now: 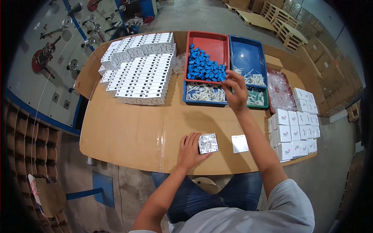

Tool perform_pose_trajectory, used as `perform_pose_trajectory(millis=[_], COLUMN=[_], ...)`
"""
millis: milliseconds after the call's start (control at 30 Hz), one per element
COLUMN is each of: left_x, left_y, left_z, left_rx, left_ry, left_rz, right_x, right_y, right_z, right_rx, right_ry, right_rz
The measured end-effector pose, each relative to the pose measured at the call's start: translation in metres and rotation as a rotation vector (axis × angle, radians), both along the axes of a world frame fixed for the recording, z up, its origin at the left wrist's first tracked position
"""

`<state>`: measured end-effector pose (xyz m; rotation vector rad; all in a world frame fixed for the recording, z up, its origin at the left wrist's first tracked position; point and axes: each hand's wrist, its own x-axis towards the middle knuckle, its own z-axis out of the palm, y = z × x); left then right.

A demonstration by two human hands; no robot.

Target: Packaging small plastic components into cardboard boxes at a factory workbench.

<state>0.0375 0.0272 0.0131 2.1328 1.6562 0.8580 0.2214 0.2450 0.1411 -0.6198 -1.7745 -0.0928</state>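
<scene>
Your right hand pinches at the blue parts far forward (red tray); your left hand, fingers spread, steadies the near clear-bagged packet.

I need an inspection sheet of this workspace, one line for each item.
Surface: table covered with brown cardboard.
Job's things: clear packet under the left hand's fingers; red tray of small blue parts; white flat piece beside the packet.
Clutter: stacked white boxes at far left; more white boxes at right; blue trays with white parts; clear bags.
Grips: left hand rests on the packet; right hand reaches at the blue parts, grip unclear.
Cables: nothing seen.
Surroundings: concrete floor, wooden pallets, machine panel at left.
</scene>
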Motion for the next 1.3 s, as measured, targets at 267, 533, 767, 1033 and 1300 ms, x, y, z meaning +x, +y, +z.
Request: perform_pose_trajectory(millis=[267,533,767,1033,1300], left_x=[0.002,-0.003,-0.002,-0.003,-0.003], left_y=[0.001,0.003,-0.002,-0.001,-0.001], left_z=[-0.006,-0.005,-0.002,-0.005,-0.005], left_rx=[0.008,0.028,0.0,-0.028,-0.031], left_ry=[-0.004,-0.063,-0.092,-0.057,-0.08], left_rz=[0.022,0.015,0.055,0.047,0.049], right_x=[0.021,0.01,-0.005,-0.01,-0.012], right_y=[-0.104,-0.146,-0.156,-0.147,-0.149], right_z=[-0.042,-0.12,-0.1,-0.11,-0.098], right_rx=[-0.473,-1.314,-1.303,-0.808,-0.764], right_ry=[0.057,0.307,-0.16,-0.42,-0.572], right_rz=[0.061,0.421,0.196,0.241,0.124])
